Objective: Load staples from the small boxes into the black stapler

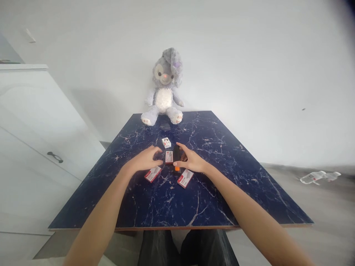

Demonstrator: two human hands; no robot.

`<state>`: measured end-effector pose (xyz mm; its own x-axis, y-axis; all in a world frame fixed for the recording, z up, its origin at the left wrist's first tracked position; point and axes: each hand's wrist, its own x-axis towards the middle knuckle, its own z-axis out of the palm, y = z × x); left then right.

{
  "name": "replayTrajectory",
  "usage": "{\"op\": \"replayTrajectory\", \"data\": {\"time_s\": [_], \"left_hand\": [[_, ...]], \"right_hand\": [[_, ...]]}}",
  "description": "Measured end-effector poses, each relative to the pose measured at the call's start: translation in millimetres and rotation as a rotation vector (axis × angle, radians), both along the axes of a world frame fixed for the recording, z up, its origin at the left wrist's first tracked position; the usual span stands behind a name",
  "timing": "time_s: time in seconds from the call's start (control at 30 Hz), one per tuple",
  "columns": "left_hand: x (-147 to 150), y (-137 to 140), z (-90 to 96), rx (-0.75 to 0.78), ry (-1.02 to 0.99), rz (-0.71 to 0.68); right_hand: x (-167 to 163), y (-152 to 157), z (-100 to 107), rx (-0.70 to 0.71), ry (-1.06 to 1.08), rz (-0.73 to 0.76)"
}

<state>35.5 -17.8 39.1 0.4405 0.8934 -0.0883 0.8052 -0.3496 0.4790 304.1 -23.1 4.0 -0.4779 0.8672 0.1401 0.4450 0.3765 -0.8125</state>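
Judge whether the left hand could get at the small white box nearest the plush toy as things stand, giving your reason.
Probably yes: the left hand appears to hold nothing and is close to the small white box, with nothing visible standing between them.

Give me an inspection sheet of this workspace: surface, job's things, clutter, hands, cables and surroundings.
Surface: dark blue marbled table.
Job's things: small white box; middle red-and-white box; left red-and-white box; right red-and-white box; black-and-orange object.
Clutter: plush toy seated at the far edge.
Hands: left hand open, near the left red-and-white box; right hand at the black-and-orange object, grip hard to tell.
Cables: nothing seen.
Surroundings: white cabinet on the left, pale wall behind, clear plastic items on the floor at right.
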Motion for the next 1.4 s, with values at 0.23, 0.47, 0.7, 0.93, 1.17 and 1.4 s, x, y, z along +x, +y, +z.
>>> {"op": "replayTrajectory", "data": {"time_s": [0.23, 0.47, 0.7, 0.93, 1.17, 1.4], "left_hand": [[-8, -12, 15.8, -0.168, 0.176, -0.146], [23, 4, -12.8, 0.246, -0.213, -0.039], [15, 12, -35.0, 0.056, -0.222, -0.168], [31, -6, -15.4, 0.023, -0.213, -0.219], [32, -10, -16.2, 0.095, -0.148, -0.143], [25, -13, -10.9, -0.117, -0.262, -0.187]], "right_hand": [[-1, 2, -1, 0.012, -0.012, -0.005], [-2, 3, -4, 0.021, -0.003, 0.011], [1, 1, -2, -0.017, 0.008, 0.031], [1, 3, 1, -0.017, -0.014, 0.046], [5, -28, 10, 0.116, -0.159, -0.157], [2, -100, -12, 0.337, -0.324, -0.288]]}}
